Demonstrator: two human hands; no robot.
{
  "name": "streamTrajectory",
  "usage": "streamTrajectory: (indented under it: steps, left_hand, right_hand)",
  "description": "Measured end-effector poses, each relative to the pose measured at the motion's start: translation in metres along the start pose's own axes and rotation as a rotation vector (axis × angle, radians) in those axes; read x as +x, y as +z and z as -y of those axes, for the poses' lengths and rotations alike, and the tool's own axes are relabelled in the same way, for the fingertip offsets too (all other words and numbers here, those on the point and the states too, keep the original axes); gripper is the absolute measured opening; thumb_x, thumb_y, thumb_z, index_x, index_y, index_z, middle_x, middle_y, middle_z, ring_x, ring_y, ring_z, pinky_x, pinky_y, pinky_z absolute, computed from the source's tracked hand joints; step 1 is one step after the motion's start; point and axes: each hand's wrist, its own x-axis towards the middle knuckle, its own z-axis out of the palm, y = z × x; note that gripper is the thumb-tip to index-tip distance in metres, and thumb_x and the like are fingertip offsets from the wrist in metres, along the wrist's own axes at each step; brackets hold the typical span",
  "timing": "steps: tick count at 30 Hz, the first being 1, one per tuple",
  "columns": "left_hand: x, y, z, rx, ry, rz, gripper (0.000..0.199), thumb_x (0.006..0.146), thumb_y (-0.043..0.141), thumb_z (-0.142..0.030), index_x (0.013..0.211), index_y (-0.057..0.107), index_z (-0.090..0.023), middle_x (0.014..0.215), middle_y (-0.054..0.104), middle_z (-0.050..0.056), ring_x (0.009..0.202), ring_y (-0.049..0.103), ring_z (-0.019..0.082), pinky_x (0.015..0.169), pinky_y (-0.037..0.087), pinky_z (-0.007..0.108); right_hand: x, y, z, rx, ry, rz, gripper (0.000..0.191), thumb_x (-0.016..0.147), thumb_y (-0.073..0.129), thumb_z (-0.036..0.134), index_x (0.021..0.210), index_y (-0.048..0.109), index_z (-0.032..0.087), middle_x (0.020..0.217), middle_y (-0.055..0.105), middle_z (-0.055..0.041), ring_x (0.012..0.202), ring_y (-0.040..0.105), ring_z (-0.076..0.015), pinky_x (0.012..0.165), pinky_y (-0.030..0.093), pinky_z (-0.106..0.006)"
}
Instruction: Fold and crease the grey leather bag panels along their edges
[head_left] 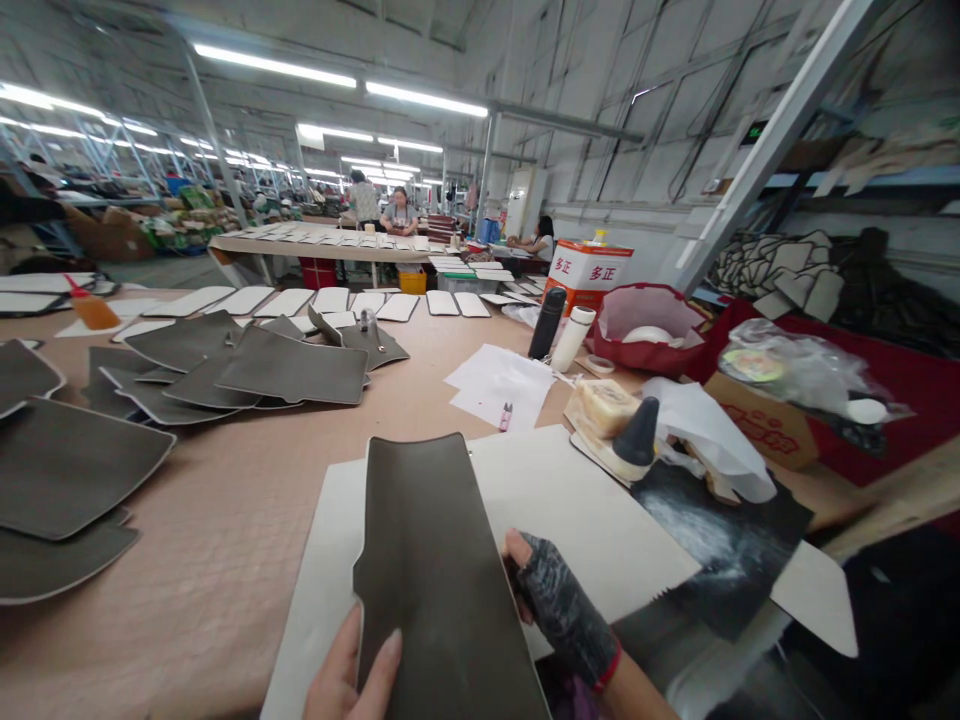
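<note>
The left hand (pixel 352 670) and the gloved right hand (pixel 562 610) grip a white-edged dark grey panel (pixel 442 580) by its two long sides, fingers closed on it, above a white card sheet (pixel 592 510) on the beige quilted table cover (pixel 202 570). Left of the grip lie overlapping grey panels (pixel 292 365), and to its right stand a black cone (pixel 637 432) on a pale block and a red bag (pixel 611 345). Beyond, under strip lights (pixel 420 98) in a long factory hall, a co-worker (pixel 399 212) sits at a further table (pixel 322 248).
</note>
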Motion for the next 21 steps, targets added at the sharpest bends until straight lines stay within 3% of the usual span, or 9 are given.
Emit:
streamTrajectory:
  steps: [3, 5, 8, 12, 14, 17, 19, 21]
  left_hand:
    - [0.0, 0.002, -0.003, -0.022, -0.015, -0.015, 0.05, 0.065, 0.066, -0.046, 0.105, 0.059, -0.018, 0.12, 0.059, 0.008, 0.12, 0.045, 0.029, 0.105, 0.029, 0.04]
    - [0.0, 0.006, -0.003, -0.024, -0.03, -0.039, 0.051, 0.061, 0.068, -0.045, 0.104, 0.06, -0.018, 0.118, 0.061, 0.007, 0.12, 0.045, 0.029, 0.104, 0.031, 0.039]
    - [0.0, 0.008, -0.006, -0.009, -0.039, -0.06, 0.051, 0.059, 0.07, -0.043, 0.102, 0.061, -0.019, 0.117, 0.062, 0.006, 0.12, 0.044, 0.03, 0.103, 0.034, 0.037]
    - [0.002, 0.006, -0.009, -0.001, -0.049, -0.068, 0.051, 0.061, 0.069, -0.042, 0.105, 0.059, -0.018, 0.119, 0.06, 0.007, 0.121, 0.043, 0.029, 0.103, 0.034, 0.037]
    - [0.002, 0.006, -0.007, -0.009, -0.051, -0.063, 0.051, 0.063, 0.067, -0.042, 0.107, 0.057, -0.017, 0.121, 0.059, 0.008, 0.121, 0.043, 0.029, 0.104, 0.033, 0.038]
    - [0.001, 0.008, -0.003, -0.008, -0.066, -0.063, 0.052, 0.065, 0.066, -0.042, 0.109, 0.055, -0.016, 0.122, 0.058, 0.009, 0.12, 0.044, 0.028, 0.104, 0.032, 0.038]
    - [0.001, 0.01, -0.001, -0.003, -0.058, -0.082, 0.052, 0.064, 0.067, -0.042, 0.107, 0.057, -0.017, 0.121, 0.059, 0.008, 0.12, 0.044, 0.029, 0.104, 0.032, 0.039]
    - [0.001, 0.011, -0.002, -0.007, -0.034, -0.112, 0.05, 0.063, 0.067, -0.043, 0.105, 0.058, -0.018, 0.119, 0.06, 0.007, 0.121, 0.044, 0.029, 0.104, 0.032, 0.038]
  right_hand:
    - [-0.005, 0.005, -0.008, -0.356, -0.132, -0.192, 0.038, 0.079, 0.041, 0.053, 0.059, 0.045, 0.021, 0.058, 0.05, -0.0013, 0.055, 0.047, -0.0149, 0.056, 0.037, -0.028]
    - [-0.004, 0.007, -0.014, -0.507, -0.196, -0.276, 0.038, 0.081, 0.038, 0.05, 0.057, 0.044, 0.021, 0.056, 0.048, -0.0015, 0.056, 0.045, -0.0152, 0.057, 0.036, -0.029]
    - [-0.003, 0.006, -0.015, -0.377, -0.195, -0.263, 0.041, 0.083, 0.036, 0.051, 0.053, 0.038, 0.022, 0.051, 0.044, 0.0002, 0.05, 0.043, -0.0134, 0.051, 0.035, -0.026]
    - [-0.009, 0.0, -0.01, -0.096, -0.023, -0.067, 0.045, 0.083, 0.03, 0.056, 0.054, 0.041, 0.023, 0.044, 0.04, 0.0024, 0.039, 0.04, -0.0127, 0.038, 0.031, -0.025]
    - [-0.014, 0.0, -0.013, -0.199, -0.047, -0.118, 0.042, 0.082, 0.035, 0.055, 0.057, 0.046, 0.023, 0.049, 0.048, 0.0005, 0.044, 0.046, -0.0141, 0.043, 0.036, -0.025]
    - [-0.017, 0.006, -0.022, -0.58, -0.153, -0.329, 0.032, 0.078, 0.047, 0.049, 0.063, 0.052, 0.021, 0.06, 0.057, -0.004, 0.056, 0.052, -0.0175, 0.055, 0.04, -0.028]
    - [-0.016, 0.009, -0.028, -0.734, -0.204, -0.352, 0.036, 0.082, 0.04, 0.047, 0.059, 0.052, 0.021, 0.057, 0.057, -0.0051, 0.054, 0.052, -0.0182, 0.056, 0.04, -0.03]
    - [-0.013, 0.009, -0.029, -0.697, -0.244, -0.335, 0.043, 0.085, 0.031, 0.045, 0.055, 0.05, 0.021, 0.054, 0.055, -0.0056, 0.053, 0.052, -0.0182, 0.056, 0.041, -0.031]
